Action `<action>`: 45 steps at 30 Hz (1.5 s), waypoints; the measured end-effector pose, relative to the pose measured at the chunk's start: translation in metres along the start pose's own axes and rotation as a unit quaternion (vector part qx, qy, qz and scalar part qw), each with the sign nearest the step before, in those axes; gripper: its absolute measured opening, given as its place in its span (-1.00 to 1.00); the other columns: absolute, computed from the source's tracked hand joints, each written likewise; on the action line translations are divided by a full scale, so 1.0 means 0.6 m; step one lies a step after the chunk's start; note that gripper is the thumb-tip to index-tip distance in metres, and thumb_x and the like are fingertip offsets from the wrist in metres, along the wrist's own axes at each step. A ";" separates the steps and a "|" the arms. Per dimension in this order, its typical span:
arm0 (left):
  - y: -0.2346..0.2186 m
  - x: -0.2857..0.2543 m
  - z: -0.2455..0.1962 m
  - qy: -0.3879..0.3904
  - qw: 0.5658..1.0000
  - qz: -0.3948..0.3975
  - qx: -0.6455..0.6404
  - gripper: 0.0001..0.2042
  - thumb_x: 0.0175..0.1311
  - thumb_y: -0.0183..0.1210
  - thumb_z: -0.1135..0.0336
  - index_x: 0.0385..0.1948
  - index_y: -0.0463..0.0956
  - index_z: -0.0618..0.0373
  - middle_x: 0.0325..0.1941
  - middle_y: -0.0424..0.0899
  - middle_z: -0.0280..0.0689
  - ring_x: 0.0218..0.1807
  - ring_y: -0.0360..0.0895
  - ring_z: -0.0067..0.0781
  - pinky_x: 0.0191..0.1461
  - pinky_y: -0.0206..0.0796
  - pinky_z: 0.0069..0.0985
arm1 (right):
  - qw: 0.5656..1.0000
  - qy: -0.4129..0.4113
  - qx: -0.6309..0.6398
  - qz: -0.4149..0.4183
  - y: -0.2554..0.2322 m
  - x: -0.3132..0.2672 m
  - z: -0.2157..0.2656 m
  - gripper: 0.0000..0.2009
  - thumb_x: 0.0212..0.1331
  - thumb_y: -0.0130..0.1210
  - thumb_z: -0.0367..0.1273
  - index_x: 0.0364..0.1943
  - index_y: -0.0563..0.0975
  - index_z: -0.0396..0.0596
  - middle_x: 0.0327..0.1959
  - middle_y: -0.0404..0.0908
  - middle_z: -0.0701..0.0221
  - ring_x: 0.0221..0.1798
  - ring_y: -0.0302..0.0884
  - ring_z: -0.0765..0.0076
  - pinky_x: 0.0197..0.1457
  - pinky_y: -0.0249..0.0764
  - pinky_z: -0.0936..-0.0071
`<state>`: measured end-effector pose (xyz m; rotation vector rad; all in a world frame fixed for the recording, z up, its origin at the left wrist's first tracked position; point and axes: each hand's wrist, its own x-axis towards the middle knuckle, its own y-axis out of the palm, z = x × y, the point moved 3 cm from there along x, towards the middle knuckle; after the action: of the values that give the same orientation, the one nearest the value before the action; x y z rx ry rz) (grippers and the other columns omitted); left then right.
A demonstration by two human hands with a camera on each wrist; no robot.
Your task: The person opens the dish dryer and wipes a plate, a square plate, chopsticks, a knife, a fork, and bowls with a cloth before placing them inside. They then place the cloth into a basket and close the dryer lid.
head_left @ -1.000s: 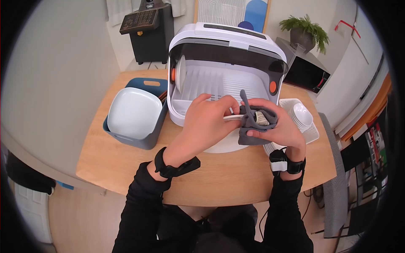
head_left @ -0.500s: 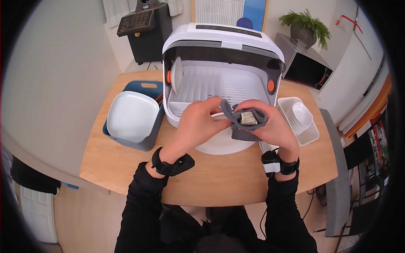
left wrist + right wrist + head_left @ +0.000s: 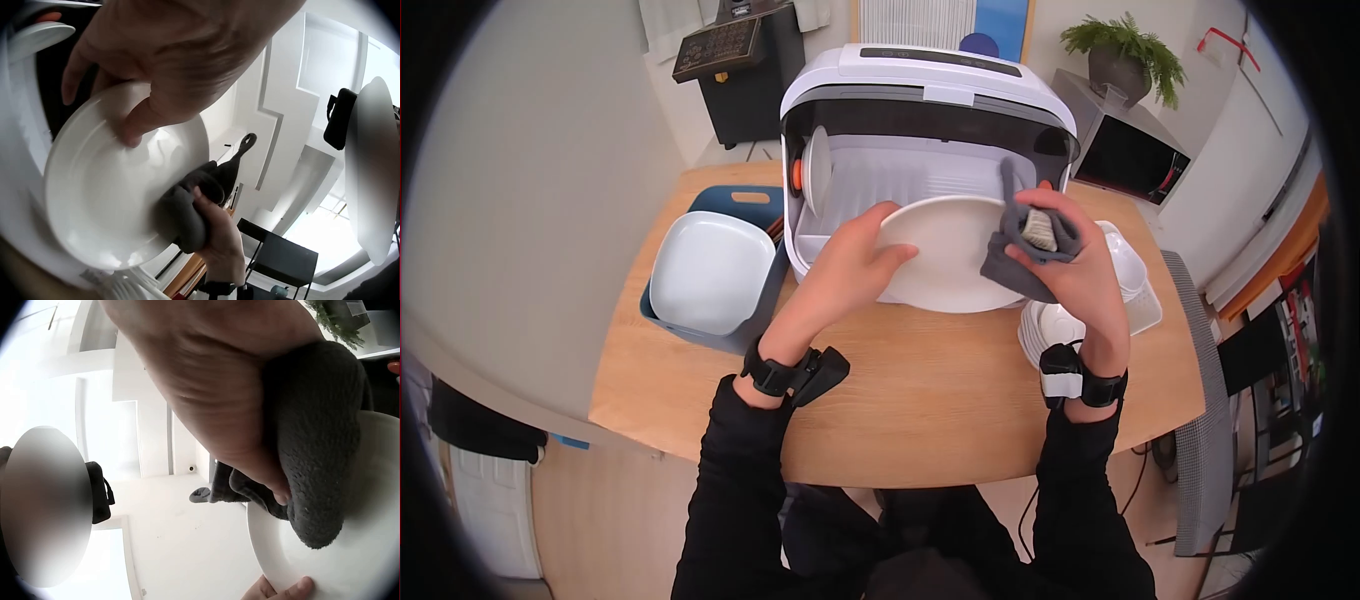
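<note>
The left hand point(image 3: 850, 265) has its grip clamped on the rim of a white plate point(image 3: 950, 255), thumb over the face. The plate is tilted above the worktop point(image 3: 900, 400), before a white dish dryer point(image 3: 940, 70). The right hand's point(image 3: 1092, 280) grip clamps a bunched gray cloth point(image 3: 1015, 272) against the plate's opposite edge.

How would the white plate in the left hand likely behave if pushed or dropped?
The white plate is probably stiff, showing no sag where the left hand grips its edge. Its glossy face, with reflections in the left wrist view, suggests it may be slippery. That ceramic-like sheen hints it could chip if dropped.
</note>
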<state>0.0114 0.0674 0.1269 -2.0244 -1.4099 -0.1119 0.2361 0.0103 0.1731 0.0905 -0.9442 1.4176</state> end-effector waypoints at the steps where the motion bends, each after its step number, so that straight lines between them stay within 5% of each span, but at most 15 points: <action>1: 0.002 -0.005 -0.004 -0.012 1.000 0.019 0.006 -0.76 0.25 0.16 0.39 -0.08 0.45 0.20 -0.33 0.64 -0.09 -0.26 0.59 -0.08 -0.13 0.39 -0.34 | 0.999 0.019 0.000 0.027 0.001 -0.002 -0.002 -0.55 -0.12 0.28 -0.66 -0.05 0.55 -0.06 -0.10 0.62 0.43 -0.02 0.56 0.42 0.12 0.40 0.55; 4: 0.020 -0.018 -0.029 0.073 0.973 0.022 0.219 -0.81 0.22 0.14 0.47 -0.14 0.47 0.11 -0.27 0.65 -0.15 -0.26 0.58 -0.16 -0.15 0.40 -0.37 | 0.991 0.100 0.000 0.088 0.022 -0.007 0.004 -0.51 -0.17 0.25 -0.67 -0.04 0.55 -0.02 -0.14 0.66 0.39 -0.03 0.61 0.34 0.07 0.45 0.51; 7: 0.030 -0.039 -0.050 0.089 0.956 -0.022 0.280 -0.75 0.14 0.17 0.52 -0.14 0.50 0.02 -0.28 0.65 -0.18 -0.27 0.53 -0.10 -0.16 0.38 -0.37 | 0.995 0.035 -0.026 0.089 0.034 -0.011 0.025 -0.52 -0.16 0.24 -0.67 -0.05 0.56 0.01 -0.18 0.67 0.40 -0.05 0.62 0.34 0.04 0.46 0.52; 10: 0.009 -0.032 -0.071 0.166 0.961 -0.077 0.205 -0.72 0.17 0.23 0.46 -0.06 0.50 0.05 -0.21 0.67 -0.21 -0.18 0.58 -0.23 -0.07 0.39 -0.40 | 0.999 0.008 0.030 0.040 0.013 -0.012 0.026 -0.56 -0.15 0.26 -0.67 -0.08 0.56 -0.06 -0.15 0.64 0.42 -0.07 0.59 0.45 0.04 0.45 0.57; 13: 0.000 -0.029 -0.075 0.133 0.981 -0.140 0.013 -0.71 0.22 0.22 0.40 -0.02 0.46 0.10 -0.22 0.63 -0.21 -0.16 0.59 -0.17 -0.08 0.40 -0.38 | 0.995 0.017 0.094 -0.034 -0.019 -0.012 0.028 -0.60 -0.13 0.28 -0.68 -0.11 0.55 -0.13 -0.13 0.60 0.48 -0.07 0.54 0.54 0.06 0.44 0.57; 16: -0.010 -0.017 -0.052 0.076 0.992 -0.095 -0.038 -0.66 0.23 0.25 0.34 0.02 0.44 0.13 -0.13 0.61 -0.13 -0.10 0.59 -0.15 -0.07 0.40 -0.39 | 0.981 0.046 0.135 -0.131 -0.022 -0.011 0.015 -0.58 -0.10 0.29 -0.67 -0.07 0.55 -0.12 -0.13 0.60 0.50 -0.07 0.54 0.56 0.08 0.43 0.59; 19: -0.018 -0.020 -0.041 0.004 0.999 -0.041 -0.014 -0.67 0.26 0.23 0.36 0.04 0.43 0.16 -0.15 0.64 -0.20 -0.05 0.57 -0.37 0.02 0.39 -0.51 | 0.993 0.039 0.095 -0.065 -0.019 -0.003 0.022 -0.55 -0.09 0.27 -0.68 -0.02 0.55 -0.10 -0.12 0.60 0.50 -0.07 0.54 0.57 0.08 0.42 0.60; 22: -0.019 -0.032 -0.067 -0.035 0.997 0.024 0.070 -0.74 0.26 0.18 0.42 -0.03 0.45 0.10 -0.26 0.64 -0.16 -0.13 0.58 -0.20 0.00 0.37 -0.47 | 0.996 0.021 0.083 0.039 -0.014 -0.003 0.005 -0.52 -0.09 0.25 -0.68 0.01 0.55 -0.06 -0.13 0.62 0.51 -0.07 0.54 0.57 0.08 0.41 0.61; 25: -0.016 -0.043 -0.089 0.061 0.969 -0.002 0.239 -0.76 0.22 0.15 0.48 -0.08 0.46 0.03 -0.34 0.64 -0.19 -0.19 0.57 -0.13 0.06 0.32 -0.34 | 0.992 0.077 0.073 0.063 -0.003 -0.009 0.013 -0.53 -0.11 0.24 -0.69 -0.02 0.57 -0.06 -0.15 0.64 0.50 -0.06 0.54 0.57 0.08 0.41 0.60; 31: 0.012 -0.066 -0.096 0.114 0.940 0.025 0.320 -0.70 0.18 0.15 0.50 -0.05 0.47 -0.04 -0.29 0.68 -0.30 -0.18 0.60 -0.25 0.20 0.18 -0.12 | 0.995 0.013 0.015 0.100 0.019 -0.021 0.059 -0.55 -0.17 0.20 -0.69 -0.07 0.57 -0.08 -0.16 0.67 0.38 -0.09 0.62 0.42 0.02 0.47 0.54; 35: -0.009 -0.041 -0.095 0.160 0.981 -0.030 0.110 -0.68 0.18 0.24 0.43 0.00 0.52 0.07 -0.23 0.70 -0.28 -0.16 0.61 -0.32 0.08 0.32 -0.44 | 0.999 0.002 0.028 0.031 -0.009 -0.022 0.060 -0.59 -0.18 0.20 -0.70 -0.13 0.58 -0.13 -0.19 0.66 0.43 -0.09 0.59 0.49 0.07 0.46 0.52; 41: -0.006 -0.021 -0.042 0.019 0.999 0.024 -0.030 -0.79 0.28 0.21 0.37 -0.08 0.57 0.16 -0.23 0.69 -0.29 -0.15 0.58 -0.53 -0.15 0.36 -0.54 | 0.982 0.034 0.118 -0.144 -0.045 -0.021 0.047 -0.57 -0.15 0.23 -0.69 -0.09 0.57 -0.14 -0.21 0.62 0.45 -0.08 0.54 0.53 0.27 0.34 0.48; 45: -0.017 -0.031 -0.064 -0.003 0.995 0.037 0.089 -0.84 0.24 0.17 0.45 -0.16 0.56 0.17 -0.30 0.67 -0.26 -0.25 0.59 -0.38 -0.16 0.36 -0.50 | 0.999 0.021 0.048 0.008 -0.047 -0.023 0.042 -0.55 -0.11 0.23 -0.69 -0.03 0.57 -0.12 -0.20 0.64 0.48 -0.07 0.55 0.55 0.11 0.43 0.54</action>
<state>0.0063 0.0333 0.1537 -1.9289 -1.2986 0.0511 0.2494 -0.0209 0.1945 0.1245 -0.8435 1.4741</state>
